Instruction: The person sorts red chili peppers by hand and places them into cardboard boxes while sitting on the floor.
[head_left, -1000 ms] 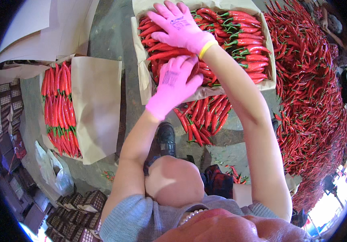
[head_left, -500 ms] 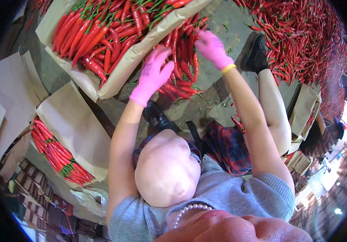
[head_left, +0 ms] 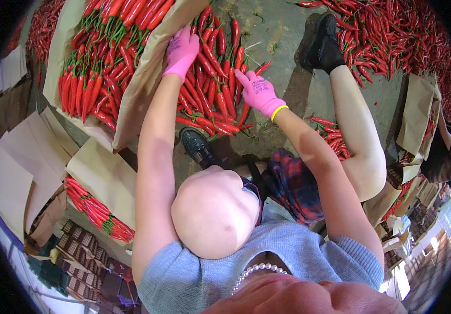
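Note:
Both my hands wear pink gloves. My left hand (head_left: 182,52) lies against the outer side of the paper wall (head_left: 144,78) of a box, at the edge of a loose heap of red chillies (head_left: 207,99). Its fingers look stretched out, though the tips are partly hidden. My right hand (head_left: 261,95), with a yellow band at the wrist, hovers at the heap's right side, fingers apart, close to several chillies. Inside the paper-lined box, red chillies (head_left: 86,86) with green stems lie in neat rows.
A large mound of red chillies (head_left: 393,36) spreads at the far right, past my shoe (head_left: 322,44). A smaller pile (head_left: 332,138) lies beside my leg. Another paper-lined box (head_left: 105,167) of chillies stands at left, near cardboard sheets (head_left: 10,183). A person (head_left: 440,157) is at the right.
My left hand has moved up and left to the paper wall; my right hand has come down towards me. The view has shifted, showing more of the loose chillies.

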Action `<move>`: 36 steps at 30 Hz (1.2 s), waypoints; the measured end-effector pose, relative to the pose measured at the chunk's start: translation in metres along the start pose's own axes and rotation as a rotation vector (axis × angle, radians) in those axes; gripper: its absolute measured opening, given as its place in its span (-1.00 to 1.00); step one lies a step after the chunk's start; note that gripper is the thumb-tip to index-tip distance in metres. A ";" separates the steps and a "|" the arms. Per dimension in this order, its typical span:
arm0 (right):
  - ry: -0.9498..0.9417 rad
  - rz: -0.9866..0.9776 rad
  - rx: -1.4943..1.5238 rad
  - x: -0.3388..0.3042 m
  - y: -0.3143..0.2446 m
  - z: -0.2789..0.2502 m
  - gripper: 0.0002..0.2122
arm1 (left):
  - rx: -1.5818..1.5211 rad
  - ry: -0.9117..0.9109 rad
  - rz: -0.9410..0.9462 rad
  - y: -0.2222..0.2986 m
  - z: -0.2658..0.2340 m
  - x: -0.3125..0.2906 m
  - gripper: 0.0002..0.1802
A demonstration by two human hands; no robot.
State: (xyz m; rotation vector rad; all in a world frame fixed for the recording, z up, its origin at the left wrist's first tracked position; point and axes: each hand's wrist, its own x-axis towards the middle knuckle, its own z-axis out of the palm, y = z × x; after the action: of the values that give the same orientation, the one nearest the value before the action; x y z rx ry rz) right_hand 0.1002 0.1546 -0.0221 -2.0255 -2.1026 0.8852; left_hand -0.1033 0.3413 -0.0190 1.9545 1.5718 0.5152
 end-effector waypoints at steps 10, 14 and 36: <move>0.397 -0.112 0.091 0.077 0.040 -0.075 -0.77 | -0.090 -0.065 -0.063 -0.004 -0.014 -0.020 -0.56; 0.370 -0.160 -0.051 0.161 0.030 -0.091 -0.79 | 0.423 -0.307 -0.009 0.018 -0.003 0.000 -0.50; -0.061 -0.227 -0.307 0.126 0.028 -0.130 -0.63 | 0.230 -0.277 -0.256 0.021 -0.026 -0.132 -0.45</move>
State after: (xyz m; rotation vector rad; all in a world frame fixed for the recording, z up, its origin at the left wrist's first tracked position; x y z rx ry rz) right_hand 0.1687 0.3160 0.0324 -1.8476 -2.5751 0.6297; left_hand -0.1346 0.2149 0.0215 1.8516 1.7225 -0.0421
